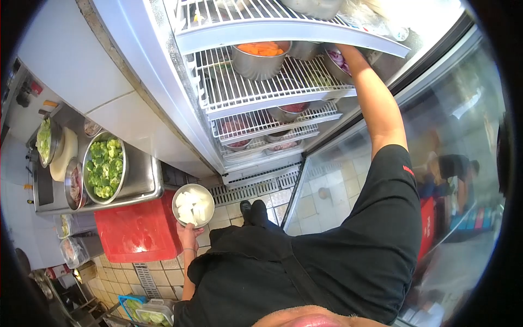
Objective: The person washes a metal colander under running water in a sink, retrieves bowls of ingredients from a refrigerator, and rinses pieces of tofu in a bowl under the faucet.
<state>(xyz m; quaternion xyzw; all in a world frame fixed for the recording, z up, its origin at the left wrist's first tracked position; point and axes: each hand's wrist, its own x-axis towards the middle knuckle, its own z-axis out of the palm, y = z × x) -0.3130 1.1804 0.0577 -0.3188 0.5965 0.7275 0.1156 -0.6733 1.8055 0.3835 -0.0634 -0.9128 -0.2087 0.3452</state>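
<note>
My left hand (188, 236) grips the rim of a round metal bowl (177, 207), its fingers closed on the edge. Chunky white pieces (194, 205) that look like cut onion fill the bowl. On the other side, my right hand (347, 50) reaches into the refrigerator just under the upper shelf (294, 34). Its fingers are hidden by the shelf edge. It is nearest to a metal bowl (334, 66) of sliced purple onion (339, 58). Left of that bowl, a metal pot (257, 66) of orange carrot pieces (261, 49) stands on the middle rack.
The glass refrigerator door (457, 147) stands open at my right. Lower racks (278, 126) hold bowls of reddish food. At left, a metal counter (143, 180) carries a bowl of broccoli (105, 168) and other bowls, above a red lid (137, 231). A drain grate (261, 186) crosses the floor.
</note>
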